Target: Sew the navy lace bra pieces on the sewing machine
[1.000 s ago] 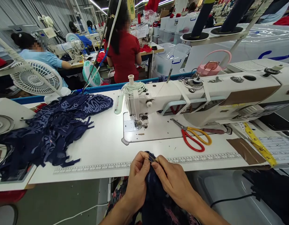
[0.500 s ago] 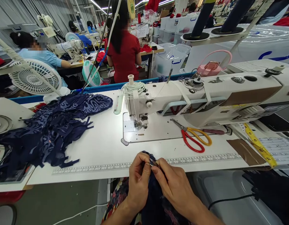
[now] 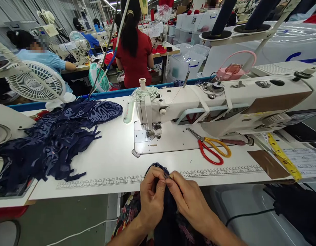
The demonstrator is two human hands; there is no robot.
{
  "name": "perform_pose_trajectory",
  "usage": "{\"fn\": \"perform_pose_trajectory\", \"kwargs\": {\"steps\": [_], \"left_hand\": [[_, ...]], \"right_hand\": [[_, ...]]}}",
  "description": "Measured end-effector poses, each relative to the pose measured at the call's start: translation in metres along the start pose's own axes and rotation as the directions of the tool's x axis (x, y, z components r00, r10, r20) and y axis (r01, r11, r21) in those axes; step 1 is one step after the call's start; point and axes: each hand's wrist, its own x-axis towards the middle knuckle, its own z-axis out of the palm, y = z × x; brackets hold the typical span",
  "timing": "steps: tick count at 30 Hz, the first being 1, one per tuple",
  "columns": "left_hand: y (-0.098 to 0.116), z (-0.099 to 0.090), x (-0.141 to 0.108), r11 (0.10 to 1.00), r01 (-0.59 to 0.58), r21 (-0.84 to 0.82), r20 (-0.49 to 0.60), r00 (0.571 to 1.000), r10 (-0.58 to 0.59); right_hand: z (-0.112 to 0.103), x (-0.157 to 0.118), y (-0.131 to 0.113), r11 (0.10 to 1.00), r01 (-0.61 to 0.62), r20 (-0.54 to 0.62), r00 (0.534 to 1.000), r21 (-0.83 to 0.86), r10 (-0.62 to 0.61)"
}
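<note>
Close together at the table's front edge, my left hand point(image 3: 152, 196) and my right hand point(image 3: 190, 200) are both closed in a pinch. Between them hangs dark navy fabric point(image 3: 168, 218), reaching down over my lap, with a lacy-looking edge above my left fingers. My left fingertips grip that fabric. The right thumb and forefinger meet at the same spot; a tiny dark or metallic bit shows there, too small to name. Beyond my hands stands a white sewing machine point(image 3: 173, 106), its needle area point(image 3: 150, 133) lit.
Red-and-yellow-handled scissors point(image 3: 211, 147) lie right of the needle plate. Navy patterned pieces point(image 3: 53, 143) are heaped at left. A printed ruler point(image 3: 101, 182) runs along the front edge. A grey bin point(image 3: 240, 218) sits below right. Two people work ahead, one in red point(image 3: 136, 58).
The fingertips have drawn slightly closer together, covering more of the small bit between them. More of the navy fabric's edge shows above my left hand. The camera view has shifted slightly.
</note>
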Motion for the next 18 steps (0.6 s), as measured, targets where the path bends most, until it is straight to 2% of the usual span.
{"fn": "perform_pose_trajectory", "kwargs": {"steps": [3, 5, 9, 13, 15, 18], "left_hand": [[0.0, -0.002, 0.001, 0.998, 0.069, -0.004, -0.002, 0.998, -0.069], [0.0, -0.003, 0.002, 0.993, 0.117, -0.007, -0.029, 0.993, -0.117], [-0.002, -0.004, 0.004, 0.995, 0.101, 0.025, -0.026, 0.995, -0.101], [-0.003, -0.003, 0.003, 0.996, 0.084, 0.041, 0.019, 0.996, -0.085], [-0.003, -0.002, 0.003, 0.993, 0.11, 0.031, 0.038, 0.993, -0.111], [0.0, -0.002, 0.003, 0.98, 0.2, -0.019, 0.069, 0.978, -0.198]], "right_hand": [[-0.01, 0.002, 0.005, 0.983, -0.069, 0.034, 0.997, 0.171, 0.064], [-0.017, 0.003, 0.006, 0.967, -0.079, -0.005, 0.997, 0.244, 0.083], [-0.022, 0.006, -0.001, 0.994, -0.051, -0.078, 0.995, 0.099, 0.059], [-0.019, 0.012, -0.01, 1.0, -0.018, 0.001, 1.0, 0.021, 0.018], [-0.016, 0.015, -0.009, 0.995, -0.048, 0.037, 0.998, 0.087, 0.045], [-0.009, 0.017, -0.003, 0.933, -0.129, 0.065, 0.991, 0.336, 0.113]]}}
